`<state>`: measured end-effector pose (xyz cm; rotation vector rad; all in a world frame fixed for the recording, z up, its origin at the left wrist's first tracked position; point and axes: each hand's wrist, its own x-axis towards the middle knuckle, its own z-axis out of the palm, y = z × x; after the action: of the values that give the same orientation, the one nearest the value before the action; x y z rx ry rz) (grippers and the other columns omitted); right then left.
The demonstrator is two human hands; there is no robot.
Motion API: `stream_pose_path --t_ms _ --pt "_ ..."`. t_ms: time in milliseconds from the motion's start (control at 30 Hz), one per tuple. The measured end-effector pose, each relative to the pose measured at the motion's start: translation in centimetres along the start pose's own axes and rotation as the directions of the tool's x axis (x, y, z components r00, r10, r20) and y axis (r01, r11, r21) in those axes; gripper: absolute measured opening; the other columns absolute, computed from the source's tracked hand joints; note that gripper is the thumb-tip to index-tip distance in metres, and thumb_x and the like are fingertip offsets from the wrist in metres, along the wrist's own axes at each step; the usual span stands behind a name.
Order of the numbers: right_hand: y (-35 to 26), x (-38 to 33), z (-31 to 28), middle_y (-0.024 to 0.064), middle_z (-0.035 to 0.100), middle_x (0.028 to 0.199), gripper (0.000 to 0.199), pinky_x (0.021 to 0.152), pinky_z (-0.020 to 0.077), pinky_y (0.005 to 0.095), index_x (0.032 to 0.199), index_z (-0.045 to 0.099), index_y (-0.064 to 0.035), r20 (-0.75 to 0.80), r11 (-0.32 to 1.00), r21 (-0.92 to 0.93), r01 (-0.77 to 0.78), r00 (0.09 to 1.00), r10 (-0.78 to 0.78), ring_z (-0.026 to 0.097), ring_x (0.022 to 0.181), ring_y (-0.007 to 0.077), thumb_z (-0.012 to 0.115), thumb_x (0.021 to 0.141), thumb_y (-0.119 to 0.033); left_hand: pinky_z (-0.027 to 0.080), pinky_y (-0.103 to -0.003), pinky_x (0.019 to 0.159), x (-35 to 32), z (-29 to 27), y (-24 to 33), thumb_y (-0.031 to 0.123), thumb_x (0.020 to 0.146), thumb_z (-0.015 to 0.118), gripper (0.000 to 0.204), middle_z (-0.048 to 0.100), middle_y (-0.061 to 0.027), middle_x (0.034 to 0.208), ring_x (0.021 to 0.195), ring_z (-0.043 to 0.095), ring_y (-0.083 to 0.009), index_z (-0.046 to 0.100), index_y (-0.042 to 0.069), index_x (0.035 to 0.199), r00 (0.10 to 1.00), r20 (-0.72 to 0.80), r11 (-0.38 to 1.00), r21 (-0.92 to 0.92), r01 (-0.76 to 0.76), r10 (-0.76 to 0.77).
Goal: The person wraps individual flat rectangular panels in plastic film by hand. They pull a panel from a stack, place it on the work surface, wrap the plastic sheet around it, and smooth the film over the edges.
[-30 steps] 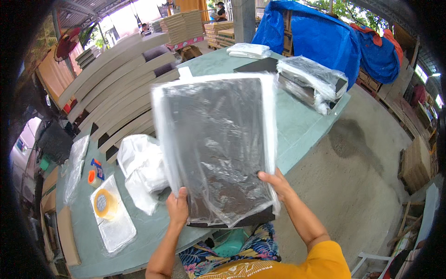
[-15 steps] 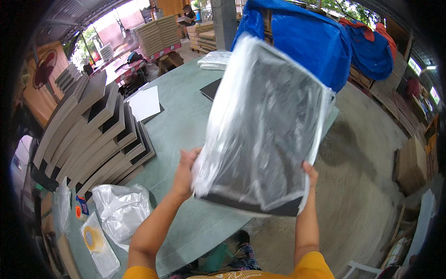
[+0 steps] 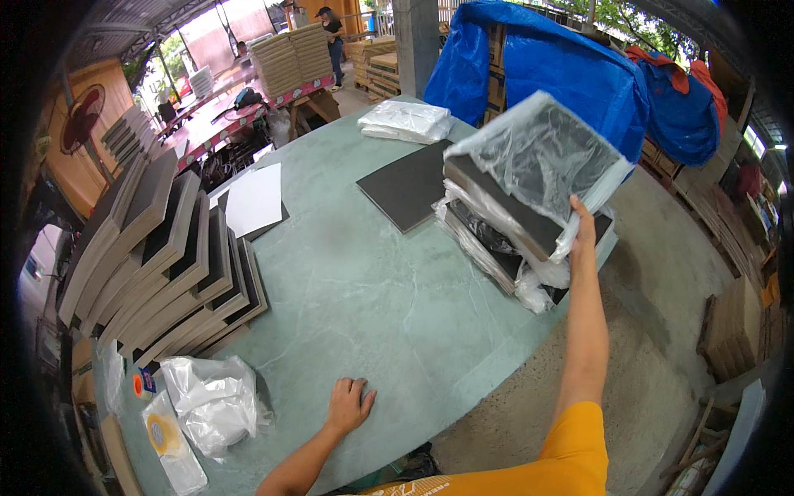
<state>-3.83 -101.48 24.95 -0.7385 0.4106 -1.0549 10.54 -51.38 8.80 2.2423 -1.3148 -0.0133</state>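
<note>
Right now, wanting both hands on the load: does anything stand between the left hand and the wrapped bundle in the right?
Yes, partly: a lower wrapped bundle juts out beneath the held bundle, toward the left hand. Short of it, only tabletop shows.

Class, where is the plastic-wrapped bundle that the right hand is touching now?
In the head view, the wrapped bundle is right of centre, over another plastic-covered bundle at the green table's right edge, beside the flat dark panel.

Right grip [image 3: 582, 226]: fingers mostly hidden (wrapped package [image 3: 539, 155] covers them).
</note>
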Motion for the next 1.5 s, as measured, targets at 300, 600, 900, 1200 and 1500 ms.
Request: stream_pose_path --t_ms 300,600,900,1200,1500 --pt "4.0 3.0 -6.2 0.0107 0.056 0.087 0.029 0.076 0.0422 0.0330 0.093 0.051 -0.0023 -0.152 0.993 0.029 -0.117 0.981 0.120 0.054 0.080 0.0251 0.064 0.068 -0.011 0.038 -0.036 0.067 0.0 0.6 -0.4 0.022 0.073 0.060 0.028 0.046 -0.0123 0.080 0.077 0.045 -0.0275 0.053 0.003 0.092 1.000 0.009 0.999 0.035 -0.005 0.005" --pt "3.3 0.6 -4.7 0.0096 0.054 0.088 0.039 0.074 0.0411 0.0330 0.096 0.051 -0.0010 -0.246 0.972 -0.114 -0.204 0.954 0.171 0.050 0.081 0.0227 0.069 0.065 -0.015 0.039 -0.037 0.067 -0.2 -0.5 0.4 0.023 0.074 0.059 0.027 0.047 -0.0126 0.081 0.077 0.047 -0.0285 0.053 0.004 0.091 1.000 0.001 0.998 0.053 0.021 -0.021" --pt "3.2 0.5 -6.5 0.0184 0.037 0.120 0.064 0.093 0.0304 0.0399 0.124 0.032 -0.0016 -0.173 0.527 -0.802 0.281 0.735 -0.656 0.037 0.111 0.0320 0.064 0.070 -0.016 0.040 -0.038 0.069 -0.4 -0.3 -0.3 0.022 0.076 0.057 0.027 0.047 -0.0137 0.082 0.078 0.048 -0.0291 0.050 0.004 0.095 0.999 0.019 0.999 -0.005 -0.041 0.041" --pt "5.1 -10.6 2.3 0.0166 0.041 0.117 0.048 0.094 0.0281 0.0382 0.118 0.041 -0.0020 0.388 -0.086 -0.874 0.478 0.580 -0.716 0.036 0.112 0.0288 0.058 0.076 -0.019 0.040 -0.041 0.070 -1.7 -19.3 -6.4 0.013 0.064 0.060 0.026 0.054 -0.0163 0.089 0.082 0.050 -0.0325 0.056 0.004 0.088 0.997 -0.032 0.900 0.433 -0.044 0.064" --pt "13.1 -42.4 21.2 0.0100 0.052 0.071 0.015 0.061 0.0429 0.0342 0.076 0.049 -0.0035 0.987 0.912 0.007 -0.411 -0.146 -0.074 0.052 0.067 0.0226 0.050 0.083 -0.017 0.038 -0.039 0.080 -9.0 -53.0 -22.4 0.032 0.078 0.053 0.036 0.050 -0.0184 0.101 0.092 0.048 -0.0314 0.051 0.002 0.099 0.251 -0.949 0.775 0.012 0.632 -0.190"
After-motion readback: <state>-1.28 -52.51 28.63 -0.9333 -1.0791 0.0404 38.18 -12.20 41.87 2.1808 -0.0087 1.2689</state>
